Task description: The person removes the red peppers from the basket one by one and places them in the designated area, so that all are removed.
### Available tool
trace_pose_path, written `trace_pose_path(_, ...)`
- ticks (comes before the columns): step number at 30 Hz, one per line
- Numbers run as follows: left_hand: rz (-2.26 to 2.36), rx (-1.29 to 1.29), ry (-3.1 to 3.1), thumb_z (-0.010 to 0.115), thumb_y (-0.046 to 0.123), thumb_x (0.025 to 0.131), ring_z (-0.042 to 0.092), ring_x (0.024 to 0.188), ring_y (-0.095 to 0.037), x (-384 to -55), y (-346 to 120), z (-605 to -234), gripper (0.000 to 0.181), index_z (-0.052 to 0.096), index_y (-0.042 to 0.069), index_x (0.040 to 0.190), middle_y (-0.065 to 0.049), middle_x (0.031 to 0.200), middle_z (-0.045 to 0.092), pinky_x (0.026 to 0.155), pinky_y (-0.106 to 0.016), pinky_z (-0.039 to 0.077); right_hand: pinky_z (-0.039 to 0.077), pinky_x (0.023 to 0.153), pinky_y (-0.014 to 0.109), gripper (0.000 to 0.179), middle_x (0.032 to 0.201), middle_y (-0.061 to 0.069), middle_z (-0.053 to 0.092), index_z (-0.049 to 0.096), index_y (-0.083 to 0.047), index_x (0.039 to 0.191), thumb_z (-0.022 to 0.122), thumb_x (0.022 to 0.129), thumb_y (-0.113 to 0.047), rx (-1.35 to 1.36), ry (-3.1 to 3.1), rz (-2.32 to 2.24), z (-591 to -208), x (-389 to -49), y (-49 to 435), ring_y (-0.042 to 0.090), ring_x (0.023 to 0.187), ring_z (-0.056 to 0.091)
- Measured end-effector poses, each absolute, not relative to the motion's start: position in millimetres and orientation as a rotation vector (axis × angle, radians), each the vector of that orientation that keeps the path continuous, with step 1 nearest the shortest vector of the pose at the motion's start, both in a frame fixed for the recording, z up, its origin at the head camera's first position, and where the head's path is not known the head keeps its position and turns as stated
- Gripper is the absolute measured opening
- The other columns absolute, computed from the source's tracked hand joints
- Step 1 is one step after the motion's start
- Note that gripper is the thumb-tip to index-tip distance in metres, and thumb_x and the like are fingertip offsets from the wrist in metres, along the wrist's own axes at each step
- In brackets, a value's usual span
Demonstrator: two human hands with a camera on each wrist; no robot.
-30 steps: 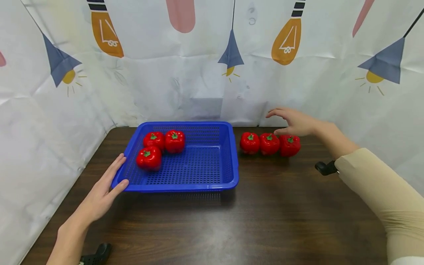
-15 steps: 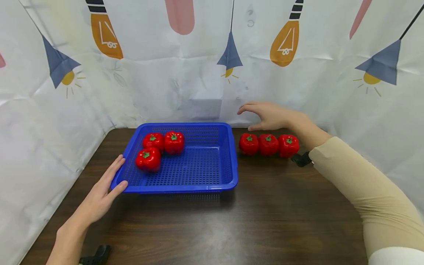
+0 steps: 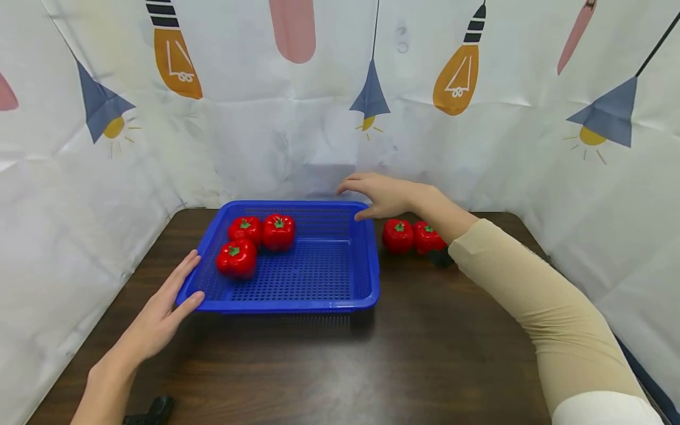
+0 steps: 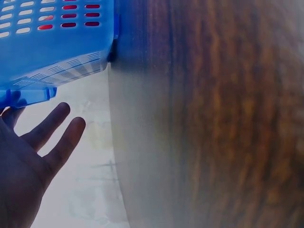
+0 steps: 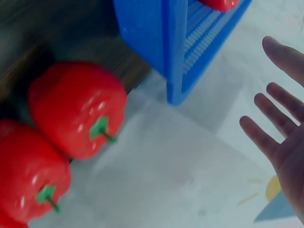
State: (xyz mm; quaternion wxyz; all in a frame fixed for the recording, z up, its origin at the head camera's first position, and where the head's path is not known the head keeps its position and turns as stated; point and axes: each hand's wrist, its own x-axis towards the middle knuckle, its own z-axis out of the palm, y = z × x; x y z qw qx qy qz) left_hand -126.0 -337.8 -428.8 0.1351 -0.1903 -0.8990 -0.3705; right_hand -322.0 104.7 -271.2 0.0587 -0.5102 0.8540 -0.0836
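A blue plastic basket [image 3: 276, 306] with a perforated floor and walls stands on the table. Inside, towards its left side, sit three red bell peppers [image 3: 236, 260] with green stems. My left hand [image 3: 154, 321] rests at the basket's left rim, fingers extended and thumb by the front corner. Over the basket's back right corner hovers my right hand [image 3: 386, 196], spread and holding nothing. To the right of the basket, more red bell peppers [image 3: 397, 236] lie in a row; my right forearm covers part of it. The right wrist view shows two of these peppers [image 5: 78, 110] plainly.
The dark wooden table [image 3: 340, 366] extends in front of the basket and to its right. A white printed curtain [image 3: 255, 141] hangs close behind and at both sides. Black wrist camera mounts [image 3: 154, 411] sit on the arms.
My right hand has swept left from above the pepper row to the basket's back right corner, still holding nothing. The left hand stays at the rim. The head view has shifted slightly.
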Motion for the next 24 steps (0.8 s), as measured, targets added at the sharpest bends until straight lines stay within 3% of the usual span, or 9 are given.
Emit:
trace_pose_path(15,-1.077,-0.539,-2.615,0.060,0.009,0.101,0.012,0.151,-0.001,-124.6,-335.9,-428.6,0.071,0.028,0.018,0.164,-0.008,0.170,0.018,0.109,-0.011,0.011,0.031,0.116,0.035,0.060,0.153,0.004,0.045,0.049,-0.014,0.149,0.075,0.095,-0.019,-1.593,2.483,-0.200,-286.5,-317.4,45.1,0.021,0.143,0.039)
trace_pose_path(24,-1.086,-0.541,-2.607,0.060,0.007,0.101,0.013,0.151,-0.002,-125.2,-334.8,-427.9,0.071,0.029,0.018,0.164,-0.006,0.170,0.018,0.109,-0.009,0.012,0.030,0.116,0.033,0.062,0.155,0.005,0.043,0.048,-0.012,0.152,0.074,0.096,-0.020,-1.585,2.452,-0.196,-294.9,-317.7,12.4,0.020,0.145,0.037)
